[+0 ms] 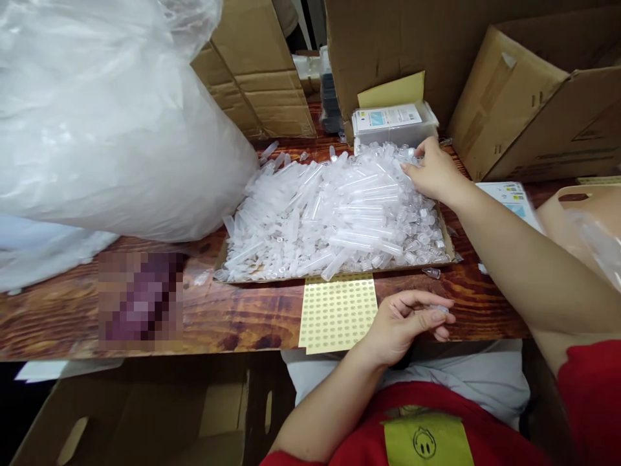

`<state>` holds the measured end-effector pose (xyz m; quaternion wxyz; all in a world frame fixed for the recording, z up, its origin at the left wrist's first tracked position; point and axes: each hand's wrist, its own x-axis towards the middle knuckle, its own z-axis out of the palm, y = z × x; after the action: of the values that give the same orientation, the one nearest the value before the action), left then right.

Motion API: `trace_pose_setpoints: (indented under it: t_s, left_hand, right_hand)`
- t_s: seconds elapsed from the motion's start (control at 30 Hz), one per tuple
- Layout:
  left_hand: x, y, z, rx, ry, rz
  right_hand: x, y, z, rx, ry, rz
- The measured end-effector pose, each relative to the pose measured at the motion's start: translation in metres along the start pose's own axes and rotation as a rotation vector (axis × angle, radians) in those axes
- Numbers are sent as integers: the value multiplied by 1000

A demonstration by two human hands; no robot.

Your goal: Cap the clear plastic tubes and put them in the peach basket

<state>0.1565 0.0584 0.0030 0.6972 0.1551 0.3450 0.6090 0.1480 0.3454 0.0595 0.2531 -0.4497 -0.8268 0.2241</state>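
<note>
Going left to right, we are worrying that the bulging white bag (121,129), crowding the cardboard tray (222,264), could be shoving the heaped clear tubes (359,210) out if something nudges it. Our left hand (405,323) is pinching a small clear piece (440,309), so slackening fingertips could be losing it. Our right hand (439,171), thumb and finger parted, is touching small clear caps (424,236) at the tray's right end; we cannot tell whether it is grasping any, and careless raking could be scattering them.

Counting, we are finding 1 bag, 1 tray, at least 1 yellow sheet (339,317), 2 hands, 1 loose piece (431,273) before the tray, 1 pinched piece; tubes and caps are defying counting.
</note>
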Motion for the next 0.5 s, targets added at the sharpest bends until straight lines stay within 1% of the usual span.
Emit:
trace_pose_setpoints:
  t_s: [0.1, 0.23, 0.37, 0.5]
  left_hand:
    - [0, 0, 0, -2, -20, -16]
    - [1, 1, 1, 3, -39, -14]
    - [2, 0, 2, 24, -12, -9]
    - [1, -1, 1, 25, -2, 5]
  right_hand:
    - [-3, 2, -3, 28, 27, 31]
    - [-20, 8, -9, 62, 95, 20]
    - [-34, 13, 0, 79, 93, -71]
    - [-37, 11, 7, 74, 86, -149]
